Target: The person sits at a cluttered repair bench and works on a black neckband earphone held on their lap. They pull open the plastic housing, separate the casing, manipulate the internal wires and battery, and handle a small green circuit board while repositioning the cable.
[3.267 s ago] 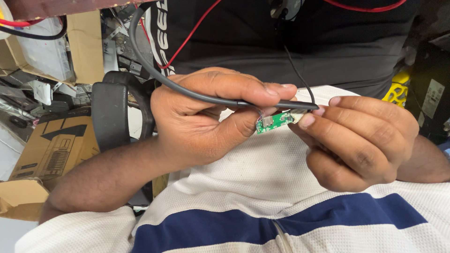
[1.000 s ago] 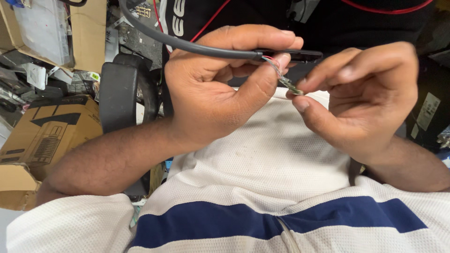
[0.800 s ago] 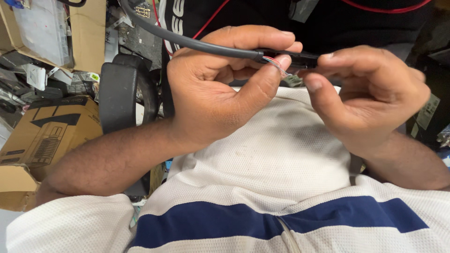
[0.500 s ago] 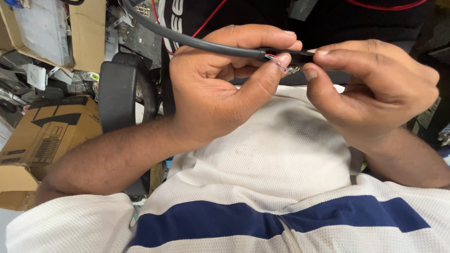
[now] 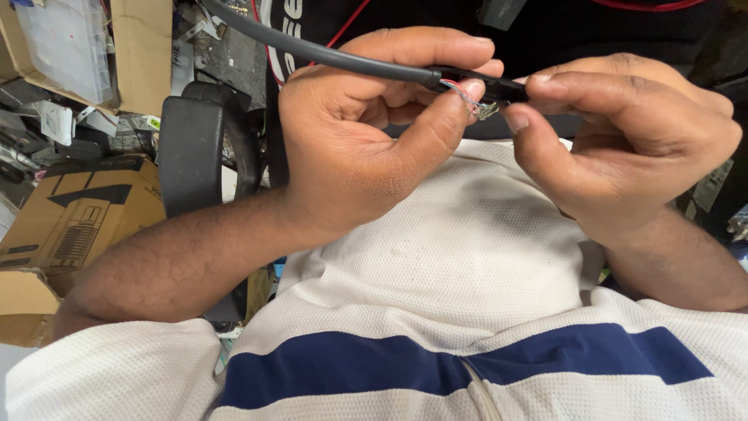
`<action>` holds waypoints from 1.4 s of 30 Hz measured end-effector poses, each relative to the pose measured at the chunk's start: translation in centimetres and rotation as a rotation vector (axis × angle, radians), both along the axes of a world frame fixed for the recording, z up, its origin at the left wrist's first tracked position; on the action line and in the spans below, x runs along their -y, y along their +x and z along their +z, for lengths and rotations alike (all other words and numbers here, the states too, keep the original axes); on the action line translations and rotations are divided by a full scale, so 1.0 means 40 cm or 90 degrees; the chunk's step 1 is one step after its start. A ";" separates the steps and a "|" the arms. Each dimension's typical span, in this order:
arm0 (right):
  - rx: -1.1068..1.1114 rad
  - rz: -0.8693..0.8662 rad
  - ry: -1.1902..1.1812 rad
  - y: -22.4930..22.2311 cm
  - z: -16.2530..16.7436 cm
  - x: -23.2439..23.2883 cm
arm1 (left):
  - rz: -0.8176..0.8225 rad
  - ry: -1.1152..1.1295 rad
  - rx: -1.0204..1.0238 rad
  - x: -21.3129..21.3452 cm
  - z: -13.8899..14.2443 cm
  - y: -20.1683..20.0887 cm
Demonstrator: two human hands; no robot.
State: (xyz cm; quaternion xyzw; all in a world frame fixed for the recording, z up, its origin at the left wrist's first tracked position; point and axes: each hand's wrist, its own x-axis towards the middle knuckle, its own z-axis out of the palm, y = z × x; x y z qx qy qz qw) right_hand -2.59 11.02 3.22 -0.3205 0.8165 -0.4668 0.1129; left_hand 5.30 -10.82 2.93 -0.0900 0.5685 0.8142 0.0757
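Two hands [image 5: 374, 148] [image 5: 623, 132] on one black cable [image 5: 327, 54]

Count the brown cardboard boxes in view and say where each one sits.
2. One brown cardboard box sits low at the left edge, beside the black armrest. Another open cardboard box is at the top left, holding a clear plastic case. Others may be hidden in the clutter.

Black cable [image 5: 327, 56] cut off at top edge, its connector end [image 5: 487, 109] mostly hidden between hands.

Matt black rubbery cable [image 5: 343, 58], white mesh-knit cloth shirt [image 5: 467, 257], brown cardboard box [image 5: 70, 214]
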 end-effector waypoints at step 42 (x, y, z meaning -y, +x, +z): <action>-0.387 0.117 -0.027 -0.012 0.016 -0.066 | 0.026 -0.045 -0.061 -0.011 -0.007 -0.025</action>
